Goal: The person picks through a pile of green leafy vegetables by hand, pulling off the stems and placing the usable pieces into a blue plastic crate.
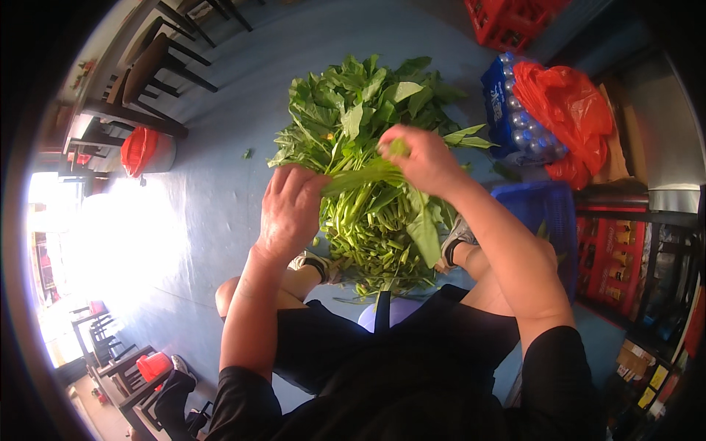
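Note:
A big heap of leafy green vegetables (353,110) lies on the floor between my feet, its cut stems bunched toward me. Above the heap, my left hand (292,206) is closed around one end of some green stems (361,181). My right hand (422,157), slightly blurred, has its fingers curled on a piece of the greens at the other side. A long leaf (424,231) hangs down below the right hand. Short stem pieces (380,262) lie piled at the near end of the heap.
A blue plastic basket (562,220) stands by my right knee. Beyond it are shrink-wrapped bottles (521,127) under red plastic bags (573,116), and a red crate (504,27). Chairs (149,71) and a red-lined bin (160,151) stand left. A person's leg (174,394) shows at lower left.

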The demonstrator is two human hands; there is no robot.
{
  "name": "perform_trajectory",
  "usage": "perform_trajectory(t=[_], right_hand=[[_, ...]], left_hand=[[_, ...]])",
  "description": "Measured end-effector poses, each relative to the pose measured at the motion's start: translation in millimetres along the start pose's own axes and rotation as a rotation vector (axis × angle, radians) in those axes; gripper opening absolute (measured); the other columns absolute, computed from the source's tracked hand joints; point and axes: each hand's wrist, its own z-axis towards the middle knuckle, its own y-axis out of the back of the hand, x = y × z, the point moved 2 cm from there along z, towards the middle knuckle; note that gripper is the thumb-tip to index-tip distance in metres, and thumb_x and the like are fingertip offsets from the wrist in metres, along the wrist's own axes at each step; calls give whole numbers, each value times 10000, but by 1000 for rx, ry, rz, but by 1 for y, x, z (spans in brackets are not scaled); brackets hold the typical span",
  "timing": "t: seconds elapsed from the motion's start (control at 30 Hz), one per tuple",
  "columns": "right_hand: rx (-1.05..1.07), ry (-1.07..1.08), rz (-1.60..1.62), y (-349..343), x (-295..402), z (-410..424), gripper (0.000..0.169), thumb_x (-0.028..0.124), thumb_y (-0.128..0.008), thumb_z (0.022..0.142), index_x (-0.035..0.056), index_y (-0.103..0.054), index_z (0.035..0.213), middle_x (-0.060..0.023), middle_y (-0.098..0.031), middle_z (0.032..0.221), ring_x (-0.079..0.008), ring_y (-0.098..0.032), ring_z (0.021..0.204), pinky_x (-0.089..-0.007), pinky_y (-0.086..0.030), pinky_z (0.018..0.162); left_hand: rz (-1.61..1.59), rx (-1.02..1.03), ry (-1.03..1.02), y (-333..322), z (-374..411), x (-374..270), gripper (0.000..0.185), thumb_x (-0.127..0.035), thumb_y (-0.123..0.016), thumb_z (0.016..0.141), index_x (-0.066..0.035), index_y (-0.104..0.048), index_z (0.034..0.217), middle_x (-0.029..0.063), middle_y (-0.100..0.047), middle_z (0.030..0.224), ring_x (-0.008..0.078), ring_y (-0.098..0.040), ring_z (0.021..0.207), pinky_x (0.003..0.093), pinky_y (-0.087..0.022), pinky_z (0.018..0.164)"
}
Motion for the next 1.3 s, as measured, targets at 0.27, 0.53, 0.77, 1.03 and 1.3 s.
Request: perform_trajectory(t=[0.27, 0.53, 0.77, 1.03, 1.3], right_hand=[[344, 411, -171, -15, 32, -8, 407, -28, -690, 733, 78, -680, 1125, -105, -655, 1022, -302, -638, 1021, -404, -518, 899], [104, 409, -268, -11, 21, -15, 411, 19, -635, 714, 101, -707, 1110, -81, -713, 1042, -298, -660, 1008, -408, -540, 870], [-67, -87, 262, 15, -22, 8, 177, 124, -658, 935, 82, -673, 1106, -57, -718, 952, -145, -686, 843, -299, -545, 772], [-54, 586, -531, -33, 32, -13, 295, -19, -576, 817, 61, -640, 1093, -94, -654, 968, -296, -642, 958, -395, -545, 845], [-57, 467, -281, -15, 18, 0, 342, -41, -609, 795, 70, -608, 1118, -103, -686, 1067, -302, -650, 1014, -393, -536, 882]], left_hand=[[104, -55, -226, 5, 5, -18, 341, -58, -662, 677, -82, -718, 1012, 57, -626, 960, 282, -592, 1002, 426, -498, 914], [139, 137, 59, 12, 3, 31, 334, -63, -713, 790, -68, -614, 1110, 86, -636, 1023, 309, -606, 997, 440, -503, 871], [153, 296, 215, -11, -7, 13, 110, -144, -608, 932, -44, -563, 943, 83, -626, 863, 290, -620, 905, 424, -535, 715], [20, 452, 179, -13, -1, -2, 191, -186, -556, 974, -28, -561, 866, 130, -632, 836, 347, -624, 862, 474, -523, 732], [100, 524, 308, -22, 0, 4, 116, -140, -569, 952, -46, -575, 885, 119, -628, 832, 334, -631, 847, 447, -531, 714]])
